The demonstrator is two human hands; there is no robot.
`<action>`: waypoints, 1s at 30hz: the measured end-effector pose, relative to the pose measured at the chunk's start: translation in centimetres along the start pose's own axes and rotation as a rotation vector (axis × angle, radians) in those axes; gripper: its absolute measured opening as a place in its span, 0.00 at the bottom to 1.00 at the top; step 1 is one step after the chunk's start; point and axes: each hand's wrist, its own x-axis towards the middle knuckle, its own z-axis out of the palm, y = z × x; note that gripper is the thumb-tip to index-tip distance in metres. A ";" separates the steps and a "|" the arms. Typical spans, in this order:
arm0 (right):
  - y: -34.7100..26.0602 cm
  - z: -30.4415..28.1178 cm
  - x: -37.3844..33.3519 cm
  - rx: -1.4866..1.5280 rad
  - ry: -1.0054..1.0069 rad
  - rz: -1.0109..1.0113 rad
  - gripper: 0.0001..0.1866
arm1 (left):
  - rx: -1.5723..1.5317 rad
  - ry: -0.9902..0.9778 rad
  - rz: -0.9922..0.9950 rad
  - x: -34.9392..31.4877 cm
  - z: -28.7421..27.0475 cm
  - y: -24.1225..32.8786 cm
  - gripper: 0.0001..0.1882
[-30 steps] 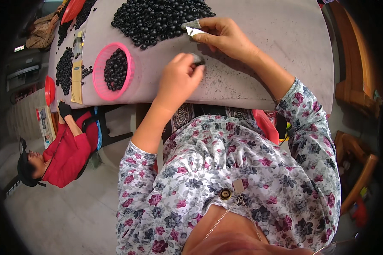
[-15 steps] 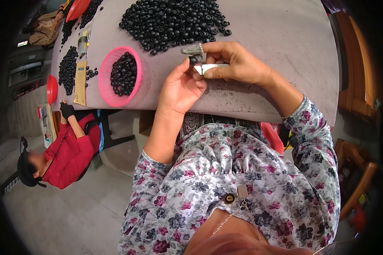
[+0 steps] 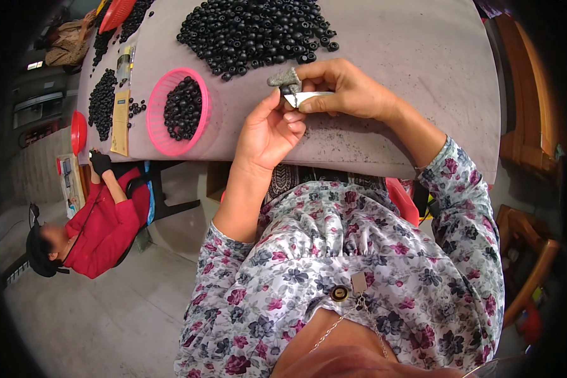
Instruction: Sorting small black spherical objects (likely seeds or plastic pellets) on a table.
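Between the fingertips of my left hand [image 3: 258, 138] is a small black bead [image 3: 286, 91], partly hidden by the fingers. My right hand [image 3: 359, 91] pinches a white, pointed flat piece [image 3: 310, 97] between thumb and fingers, its tip close against the bead. Whether it is a folded strip or a blade I cannot tell. Grey finger covers [image 3: 283, 78] sit on fingertips of the right hand, just over the bead. Beyond both hands lies a large heap of black beads [image 3: 252, 38]. Left of my left hand, a pink plastic basket [image 3: 154, 113] holds more black beads.
Grey cloth covers the table [image 3: 409, 57], with dark specks near its front edge. Smaller bead piles [image 3: 102, 104] and a tan packet [image 3: 120, 123] lie at the left. A person in red [image 3: 101, 236] sits at the left side. Wooden furniture [image 3: 526, 94] stands at the right.
My right hand has shifted slightly left and up, with its covered fingertips now bent down over the bead. The white piece has moved slightly left with it. My left hand keeps its grip.
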 end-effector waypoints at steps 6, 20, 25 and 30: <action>1.1 -0.3 0.1 -0.007 -0.002 0.019 0.17 | 0.073 -0.032 0.032 0.0 -0.8 0.2 0.13; 1.2 -0.6 0.2 0.054 -0.030 0.047 0.19 | 0.066 -0.013 0.048 0.4 -0.4 -0.1 0.11; 0.7 -0.3 0.1 0.028 -0.009 0.049 0.19 | 0.024 -0.024 0.055 0.4 -1.2 0.0 0.11; 0.8 -0.4 0.2 0.028 -0.015 0.060 0.18 | 0.014 -0.042 0.046 0.4 -1.1 0.1 0.11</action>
